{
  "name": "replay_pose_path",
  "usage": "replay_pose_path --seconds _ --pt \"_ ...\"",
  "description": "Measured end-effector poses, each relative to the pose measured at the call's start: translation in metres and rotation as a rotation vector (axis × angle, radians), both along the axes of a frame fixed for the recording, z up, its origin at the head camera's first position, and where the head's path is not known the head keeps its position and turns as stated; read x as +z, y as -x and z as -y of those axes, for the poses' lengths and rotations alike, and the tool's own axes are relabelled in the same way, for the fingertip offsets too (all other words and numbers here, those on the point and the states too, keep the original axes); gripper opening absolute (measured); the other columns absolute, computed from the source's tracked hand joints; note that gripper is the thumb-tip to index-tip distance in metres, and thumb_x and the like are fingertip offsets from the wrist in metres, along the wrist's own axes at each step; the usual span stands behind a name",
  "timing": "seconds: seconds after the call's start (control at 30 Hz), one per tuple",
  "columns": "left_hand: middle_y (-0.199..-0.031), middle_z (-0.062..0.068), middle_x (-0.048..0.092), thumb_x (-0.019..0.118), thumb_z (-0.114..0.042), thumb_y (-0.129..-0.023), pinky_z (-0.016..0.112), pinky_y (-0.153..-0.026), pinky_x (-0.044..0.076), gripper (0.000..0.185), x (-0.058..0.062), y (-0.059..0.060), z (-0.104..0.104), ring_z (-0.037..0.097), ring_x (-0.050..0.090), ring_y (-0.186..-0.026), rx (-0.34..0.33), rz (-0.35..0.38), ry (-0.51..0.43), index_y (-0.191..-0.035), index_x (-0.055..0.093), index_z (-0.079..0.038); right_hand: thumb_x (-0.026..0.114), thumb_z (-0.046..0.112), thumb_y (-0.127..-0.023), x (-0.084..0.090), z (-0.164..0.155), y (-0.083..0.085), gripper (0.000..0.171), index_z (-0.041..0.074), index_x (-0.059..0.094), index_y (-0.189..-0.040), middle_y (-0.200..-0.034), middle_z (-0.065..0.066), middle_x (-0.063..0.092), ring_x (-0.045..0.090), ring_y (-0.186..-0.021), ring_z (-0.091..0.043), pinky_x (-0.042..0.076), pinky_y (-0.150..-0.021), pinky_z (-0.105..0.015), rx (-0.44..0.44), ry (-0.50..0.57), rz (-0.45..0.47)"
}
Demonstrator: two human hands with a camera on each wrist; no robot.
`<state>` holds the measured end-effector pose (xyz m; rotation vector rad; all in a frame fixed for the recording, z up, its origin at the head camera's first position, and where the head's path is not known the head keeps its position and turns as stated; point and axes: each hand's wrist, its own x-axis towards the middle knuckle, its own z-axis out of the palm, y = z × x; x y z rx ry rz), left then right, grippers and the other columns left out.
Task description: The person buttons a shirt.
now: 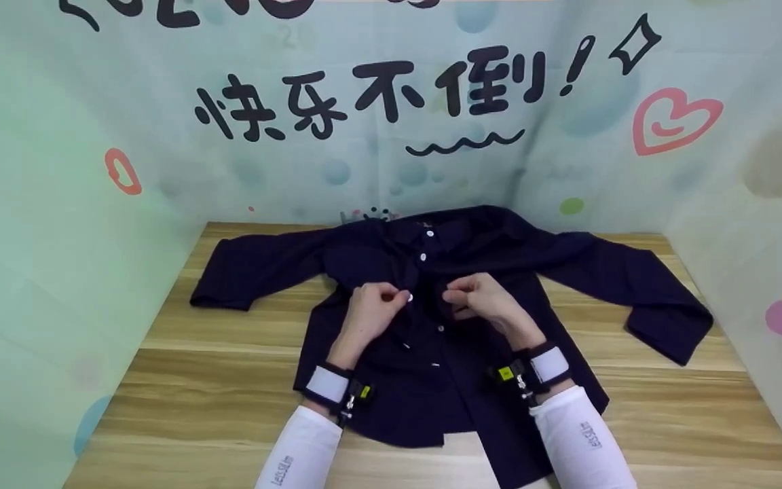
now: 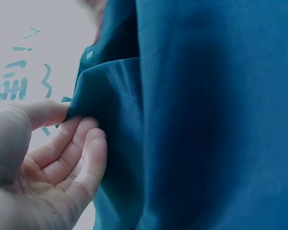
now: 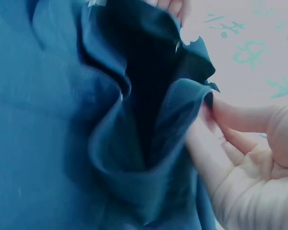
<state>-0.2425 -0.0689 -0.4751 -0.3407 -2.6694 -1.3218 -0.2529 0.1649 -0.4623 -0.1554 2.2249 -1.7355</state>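
Note:
A dark navy button-up shirt (image 1: 391, 394) lies spread front up, collar toward the back wall, its front partly parted. My left hand (image 1: 372, 314) pinches one front edge between thumb and fingers, a white button (image 1: 410, 297) right at the fingertips. Across the gap, my right hand (image 1: 491, 304) pinches the opposite front edge. In the right wrist view the cloth (image 3: 182, 103) under the right thumb is lifted into a fold. The left wrist view has the gripped edge (image 2: 86, 81) raised too. Further white buttons (image 1: 423, 257) run along the front above and below the hands.
The shirt lies on a wood-grain table (image 1: 208, 387). One sleeve (image 1: 262, 265) stretches to the left; the other sleeve (image 1: 662, 292) bends down on the right. A printed cloth backdrop (image 1: 337, 176) encloses the back and both sides.

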Motion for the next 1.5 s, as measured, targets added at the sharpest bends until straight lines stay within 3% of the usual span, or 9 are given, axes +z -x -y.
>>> replay_pose_path --seconds 0.17,0.47,1.17,1.37,1.5 --pt "-0.081 0.004 0.074 0.07 -0.022 -0.093 0.035 -0.071 0.053 0.02 -0.001 0.0 -0.003 0.02 0.066 -0.074 -0.01 -0.01 -0.023 -0.085 0.078 -0.007 0.066 0.002 -0.096 0.002 0.01 -0.002 0.004 -0.001 0.068 -0.096 -0.082 0.0 0.062 0.066 -0.071 -0.014 0.06 -0.074 -0.031 -0.041 0.089 0.017" --pt "-0.074 0.002 0.068 0.068 -0.017 -0.095 0.031 -0.066 0.049 0.019 0.0 0.0 -0.006 0.016 0.059 -0.067 -0.006 -0.021 -0.084 -0.084 0.076 -0.005 0.066 0.0 -0.095 -0.001 0.024 -0.006 0.024 -0.009 0.068 -0.117 -0.098 -0.008 0.073 0.071 -0.082 -0.016 0.061 -0.076 -0.035 -0.009 0.063 -0.061" --pt "-0.078 0.005 0.072 0.069 -0.016 -0.094 0.035 -0.069 0.052 0.017 -0.006 0.0 -0.012 0.019 0.063 -0.071 0.014 -0.083 -0.064 -0.087 0.078 -0.004 0.066 -0.004 -0.094 -0.008 0.037 -0.012 0.028 -0.013 0.068 -0.12 -0.111 -0.02 0.073 0.07 -0.078 -0.011 0.06 -0.074 -0.029 0.012 0.06 -0.158" --pt "-0.079 0.006 0.072 0.069 -0.016 -0.095 0.038 -0.071 0.053 0.017 -0.006 -0.001 -0.014 0.02 0.064 -0.072 0.031 -0.095 -0.059 -0.088 0.077 -0.003 0.066 -0.002 -0.094 -0.003 0.04 -0.015 0.025 -0.009 0.071 -0.117 -0.107 -0.022 0.074 0.073 -0.078 -0.016 0.058 -0.069 -0.023 0.035 -0.051 -0.276" --pt "-0.074 0.003 0.068 0.068 -0.015 -0.096 0.032 -0.065 0.05 0.017 -0.006 -0.001 -0.014 0.015 0.059 -0.066 0.027 -0.1 -0.067 -0.086 0.076 -0.003 0.062 -0.003 -0.097 -0.003 0.038 -0.014 0.024 -0.012 0.07 -0.118 -0.103 -0.024 0.074 0.074 -0.081 -0.022 0.059 -0.07 -0.025 0.076 -0.055 -0.319"
